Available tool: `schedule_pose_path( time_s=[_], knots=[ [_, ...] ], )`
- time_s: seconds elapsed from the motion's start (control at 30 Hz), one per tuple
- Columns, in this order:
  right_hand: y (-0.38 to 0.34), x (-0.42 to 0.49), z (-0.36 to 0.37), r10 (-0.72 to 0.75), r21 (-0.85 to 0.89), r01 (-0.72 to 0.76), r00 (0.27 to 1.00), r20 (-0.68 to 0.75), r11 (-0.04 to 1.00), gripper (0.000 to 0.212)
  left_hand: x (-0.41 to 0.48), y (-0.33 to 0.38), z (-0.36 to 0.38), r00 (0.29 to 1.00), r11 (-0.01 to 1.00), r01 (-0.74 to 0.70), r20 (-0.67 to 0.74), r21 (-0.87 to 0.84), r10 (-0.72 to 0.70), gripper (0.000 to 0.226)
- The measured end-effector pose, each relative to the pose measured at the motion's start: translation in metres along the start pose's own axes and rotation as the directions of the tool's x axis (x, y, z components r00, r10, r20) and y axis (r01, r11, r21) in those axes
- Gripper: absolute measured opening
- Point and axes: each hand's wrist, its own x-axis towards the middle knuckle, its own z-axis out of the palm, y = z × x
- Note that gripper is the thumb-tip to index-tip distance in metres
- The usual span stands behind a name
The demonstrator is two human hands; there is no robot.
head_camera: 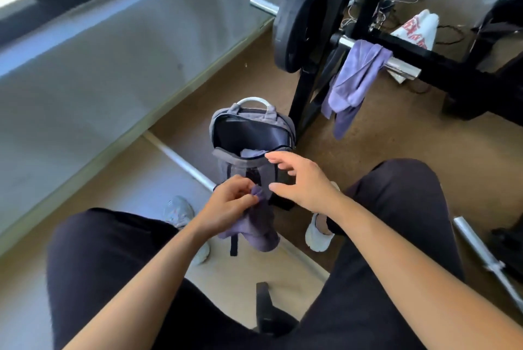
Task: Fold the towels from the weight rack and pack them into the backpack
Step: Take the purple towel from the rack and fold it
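Note:
A grey-purple backpack [226, 129] stands unzipped on the floor between my knees, and a bit of purple towel [250, 153] shows inside its mouth. My left hand [229, 202] pinches a second purple towel [259, 225], which hangs limp in front of the backpack. My right hand [300, 180] hovers just right of the backpack's opening with fingers spread, holding nothing. Another purple towel [353, 81] is draped over the chrome peg of the black weight rack [424, 55] beyond the backpack.
A black weight plate [297, 21] hangs on the rack. Chrome bars lie on the floor at left [181, 163] and at right [486, 259]. A white cloth with red print [416, 30] sits behind the rack. My two legs in dark trousers flank the backpack.

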Motion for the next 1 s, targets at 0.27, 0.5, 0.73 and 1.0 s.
schedule_pose_path(
  time_s=[0.27, 0.5, 0.73, 1.0],
  knots=[
    [-0.009, -0.002, 0.038, -0.049, 0.128, 0.012, 0.955, 0.291, 0.992, 0.041, -0.029, -0.004, -0.008, 0.996, 0.99, 0.009, 0.088, -0.138, 0.004, 0.017],
    [0.013, 0.003, 0.047, 0.014, 0.078, -0.044, 0.936, 0.352, 0.996, 0.012, -0.03, -0.009, -0.008, 0.983, 0.984, 0.023, -0.176, -0.175, -0.054, 0.003],
    [0.044, 0.018, 0.033, 0.064, -0.276, -0.102, 0.988, -0.143, 0.956, 0.028, -0.028, -0.009, -0.023, 0.945, 0.953, 0.001, -0.311, -0.302, -0.099, 0.009],
    [0.046, 0.024, -0.02, 0.073, -0.016, -0.084, 0.933, -0.351, 0.996, 0.023, -0.012, -0.048, -0.043, 0.874, 0.977, 0.094, -0.453, -0.194, -0.174, 0.011]
  ],
)
